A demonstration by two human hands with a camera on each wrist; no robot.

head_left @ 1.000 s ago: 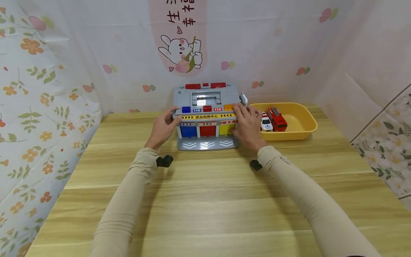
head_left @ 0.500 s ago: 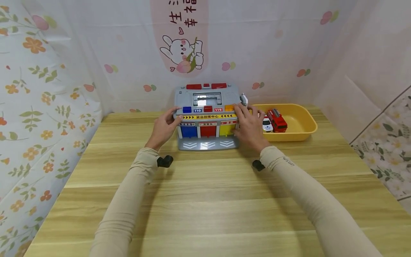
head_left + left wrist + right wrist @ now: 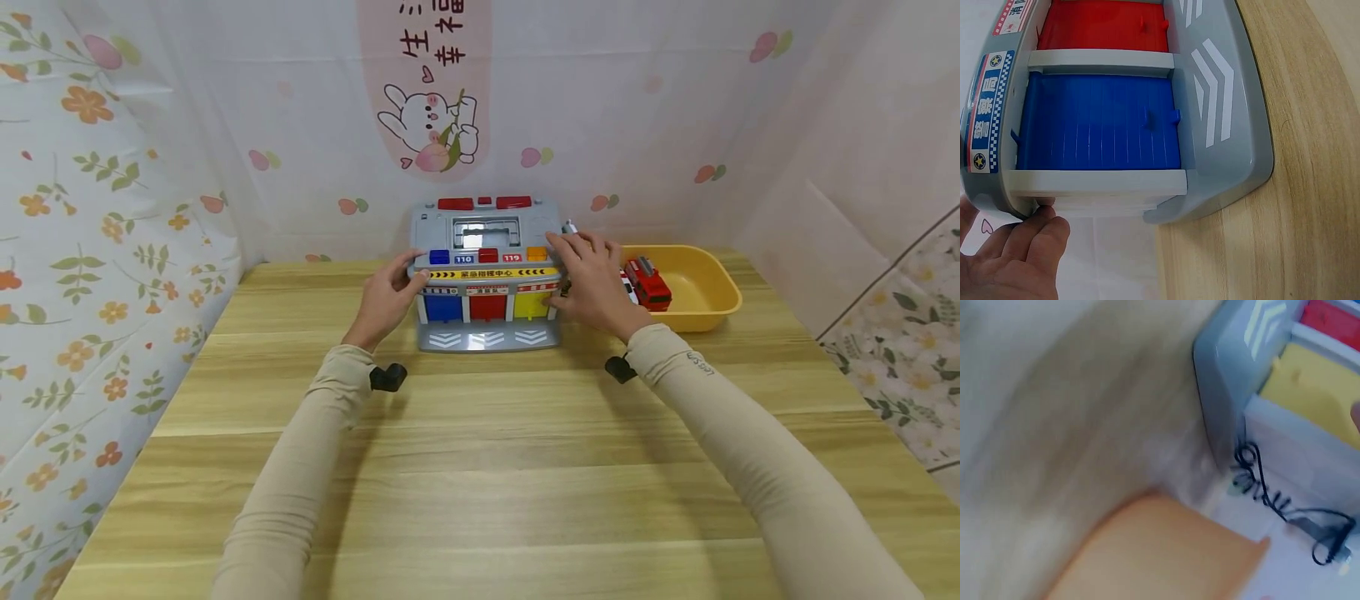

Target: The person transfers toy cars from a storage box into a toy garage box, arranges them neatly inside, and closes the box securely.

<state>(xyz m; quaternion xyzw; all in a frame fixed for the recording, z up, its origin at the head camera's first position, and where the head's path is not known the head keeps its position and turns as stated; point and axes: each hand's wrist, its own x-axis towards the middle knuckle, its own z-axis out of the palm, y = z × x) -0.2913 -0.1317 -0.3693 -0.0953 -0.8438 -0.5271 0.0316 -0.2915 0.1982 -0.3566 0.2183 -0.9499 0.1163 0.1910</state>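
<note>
A grey toy emergency garage (image 3: 486, 274) stands near the back of the table, its blue, red and yellow doors down. My left hand (image 3: 385, 302) grips its upper left corner, thumb at the front edge; the left wrist view shows fingers (image 3: 1047, 240) curled under the roof overhang beside the blue door (image 3: 1097, 122). At the other end, my right hand (image 3: 596, 283) has loosely bent fingers by the roof's right corner, the thumb near the yellow door (image 3: 531, 305). Only a fingertip shows in the right wrist view, where a black coiled cord (image 3: 1264, 495) hangs along the garage's side.
A yellow-orange bin (image 3: 697, 320) sits close on the right, partly behind my right hand. It holds a red toy fire truck (image 3: 651, 287) and a partly hidden white toy car (image 3: 629, 288). Behind the garage hangs a printed cloth (image 3: 300, 100).
My right hand has shifted slightly right, its fingers sliding back from the garage's roof corner and covering more of the white car. The left hand keeps its grip, and the garage stays in place.
</note>
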